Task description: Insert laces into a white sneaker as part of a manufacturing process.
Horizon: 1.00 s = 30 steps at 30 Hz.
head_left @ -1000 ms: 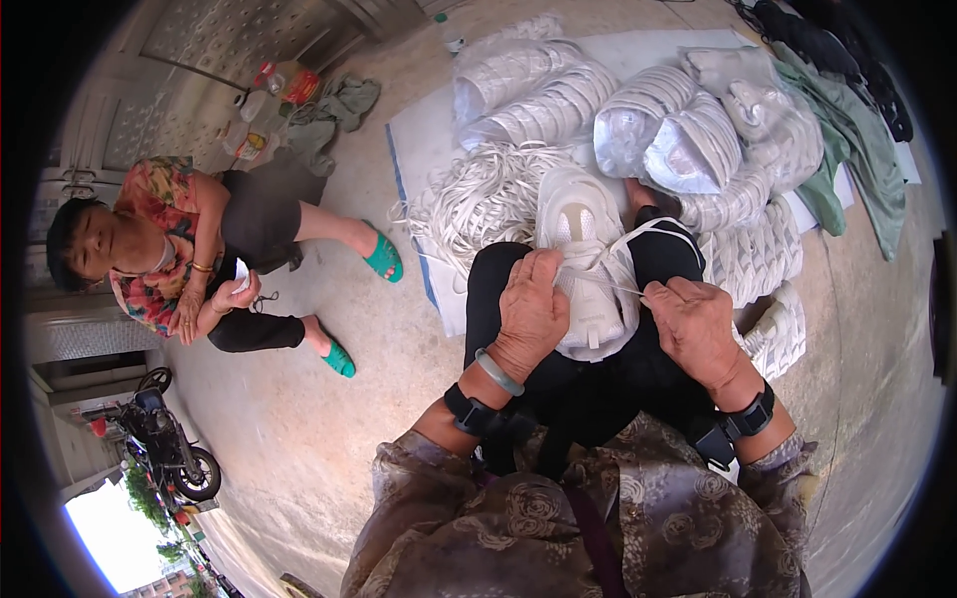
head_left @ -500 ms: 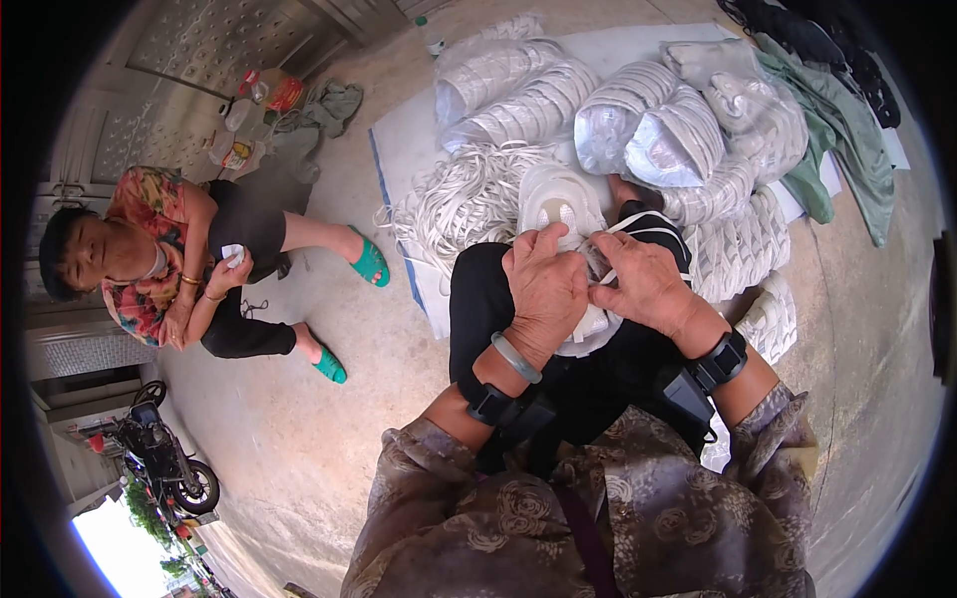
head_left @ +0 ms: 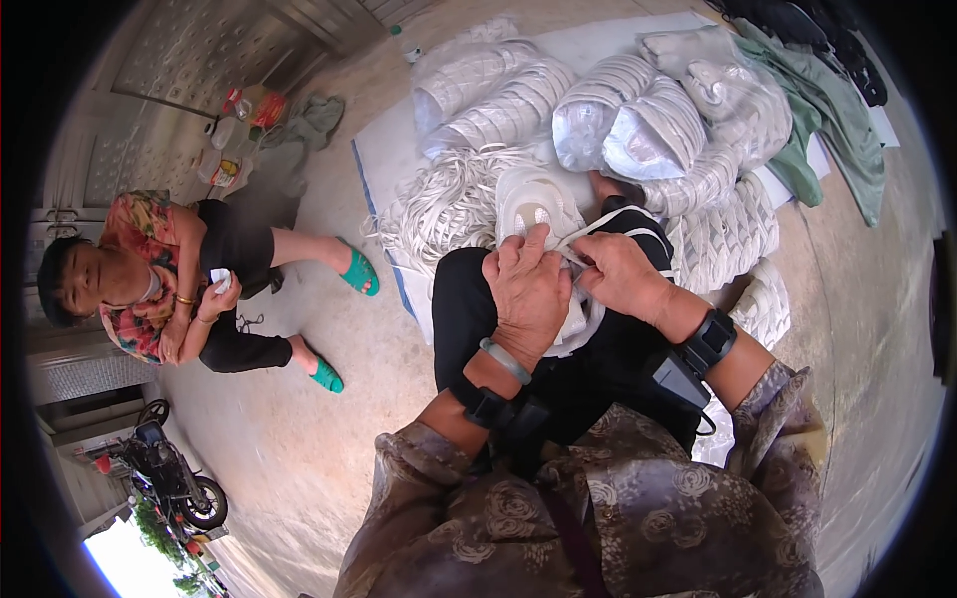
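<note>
A pale shoe upper (head_left: 510,194) lies across my lap with its rounded toe pointing away from me. My left hand (head_left: 529,291) rests over it, fingers curled onto the material and holding it. Close beside it on the right, my right hand (head_left: 626,273) pinches a flat white shoelace (head_left: 590,228) between thumb and forefinger at the upper's opening. Part of the lace loops out over my right knee. Both hands cover the middle of the upper, so the eyelets there are hidden.
A heap of loose white laces (head_left: 439,204) lies on a pale sheet (head_left: 377,149) beyond my knees. Bagged stacks of uppers (head_left: 503,105) and a green cloth (head_left: 832,130) lie farther off. To the left sits another person (head_left: 150,274) holding something white; a motorcycle (head_left: 169,473) stands behind.
My right hand has drawn slightly away from the left, and the lace between its fingers shows more plainly. My left hand stays on the upper. The whole view has shifted a little.
</note>
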### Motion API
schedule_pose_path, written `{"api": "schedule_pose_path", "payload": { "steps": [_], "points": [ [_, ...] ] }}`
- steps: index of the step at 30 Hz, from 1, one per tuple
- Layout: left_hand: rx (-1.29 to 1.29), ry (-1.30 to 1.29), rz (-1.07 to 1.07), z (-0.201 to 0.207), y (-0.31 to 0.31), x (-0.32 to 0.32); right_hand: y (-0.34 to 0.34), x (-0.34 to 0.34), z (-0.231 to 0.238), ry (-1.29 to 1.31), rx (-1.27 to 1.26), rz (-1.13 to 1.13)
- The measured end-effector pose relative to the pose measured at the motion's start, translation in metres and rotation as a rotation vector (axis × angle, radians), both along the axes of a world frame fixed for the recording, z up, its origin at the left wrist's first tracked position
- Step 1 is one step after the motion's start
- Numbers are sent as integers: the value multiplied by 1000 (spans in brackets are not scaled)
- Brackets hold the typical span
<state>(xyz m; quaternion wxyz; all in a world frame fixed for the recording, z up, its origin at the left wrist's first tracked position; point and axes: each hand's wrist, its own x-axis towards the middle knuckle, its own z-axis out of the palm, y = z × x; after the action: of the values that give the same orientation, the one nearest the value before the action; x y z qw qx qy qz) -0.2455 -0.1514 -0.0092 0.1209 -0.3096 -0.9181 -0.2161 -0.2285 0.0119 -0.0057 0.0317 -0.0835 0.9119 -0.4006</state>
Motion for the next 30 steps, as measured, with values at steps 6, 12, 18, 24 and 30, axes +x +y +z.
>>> {"api": "schedule_pose_path", "payload": {
  "steps": [6, 12, 18, 24, 30],
  "points": [
    [9, 13, 2, -2, 5, -1, 8, -4, -9, -101, -282, -20],
    [-83, -173, 83, 8, 21, -2, 4, 5, -7, -52, -261, -87],
    [-46, -100, -111, 27, -37, 13, -2, 28, -4, 2, -140, -227],
    [-610, -226, 480, -6, -251, 29, -13, 53, 4, -44, -337, -351],
    [-1020, -816, 1110, -41, -387, 94, -2, 34, 3, -110, -309, -413]
  ]
}}
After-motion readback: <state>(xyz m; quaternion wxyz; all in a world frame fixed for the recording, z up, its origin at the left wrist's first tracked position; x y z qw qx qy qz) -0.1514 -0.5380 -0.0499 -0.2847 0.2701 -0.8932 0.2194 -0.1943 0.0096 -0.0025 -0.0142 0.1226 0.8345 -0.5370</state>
